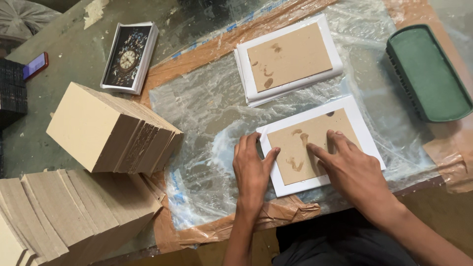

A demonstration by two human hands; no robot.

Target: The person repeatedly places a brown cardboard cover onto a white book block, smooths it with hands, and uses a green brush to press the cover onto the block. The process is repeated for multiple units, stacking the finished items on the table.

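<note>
Both hands lie flat with fingers spread: the left hand [251, 165] steadies the white sheet [320, 145], the right hand [352, 167] presses the brown card [310, 143] down. A second set [288, 59] lies at 12 o'clock

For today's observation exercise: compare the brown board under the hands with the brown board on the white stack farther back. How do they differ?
The near board lies on a single white sheet, pressed by the left hand and right hand; the far board tops a stack of white sheets, untouched. The two are angled slightly differently. Both are brown, rectangular, stained with darker patches and framed by white margins.
</note>
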